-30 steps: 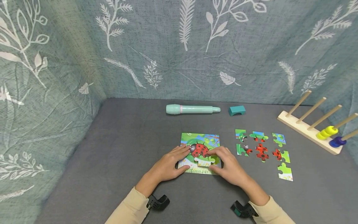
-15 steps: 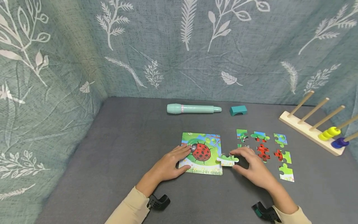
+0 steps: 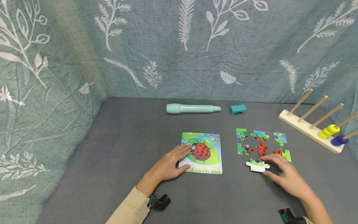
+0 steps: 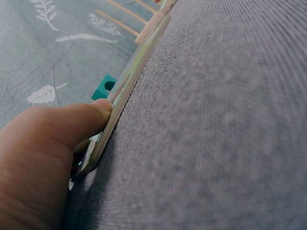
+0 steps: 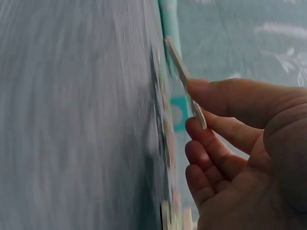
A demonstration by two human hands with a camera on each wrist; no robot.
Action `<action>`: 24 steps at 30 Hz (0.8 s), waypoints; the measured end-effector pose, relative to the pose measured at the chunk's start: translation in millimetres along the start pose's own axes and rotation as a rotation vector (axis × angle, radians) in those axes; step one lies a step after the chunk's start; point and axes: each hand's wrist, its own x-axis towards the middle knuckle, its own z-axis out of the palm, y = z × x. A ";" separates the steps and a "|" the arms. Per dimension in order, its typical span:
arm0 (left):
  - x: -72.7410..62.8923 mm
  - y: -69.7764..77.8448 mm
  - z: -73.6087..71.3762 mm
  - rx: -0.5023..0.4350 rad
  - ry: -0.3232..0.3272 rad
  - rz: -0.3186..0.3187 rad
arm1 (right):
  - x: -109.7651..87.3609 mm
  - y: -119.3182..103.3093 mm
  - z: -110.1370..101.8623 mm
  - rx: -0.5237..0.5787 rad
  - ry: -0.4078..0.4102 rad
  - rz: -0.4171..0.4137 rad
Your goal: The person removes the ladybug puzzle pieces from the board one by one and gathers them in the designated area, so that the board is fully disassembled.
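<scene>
My right hand pinches a puzzle piece with a green and white print between thumb and fingers. In the right wrist view that puzzle piece is seen edge-on, lifted off the table. My left hand rests on the left side of a square puzzle board with a ladybug picture. Its thumb lies on the board's near edge in the left wrist view. Several loose puzzle pieces lie in rows just beyond my right hand, which partly covers the nearer right ones.
A mint-green toy microphone-like stick lies at the back. Beside it stands a teal arch block. At the far right is a wooden peg stand with yellow and blue rings. A patterned curtain hangs behind the table.
My right hand has carried the puzzle piece off the board and to the right, to the near side of the loose pieces. My left hand has stayed on the board.
</scene>
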 end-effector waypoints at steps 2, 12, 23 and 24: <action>-0.2 0.1 0.0 0.000 0.001 0.000 | -3.9 4.2 -4.1 -0.001 0.009 -0.001; 0.3 -0.2 0.3 -0.003 0.006 0.013 | -13.5 17.9 -9.9 -0.056 0.018 -0.008; -0.4 -2.2 3.6 -0.015 0.021 0.015 | -15.4 17.4 -10.5 -0.158 -0.022 0.062; -0.6 -2.4 3.9 -0.017 0.022 0.016 | -15.4 17.2 -10.5 -0.163 -0.024 0.066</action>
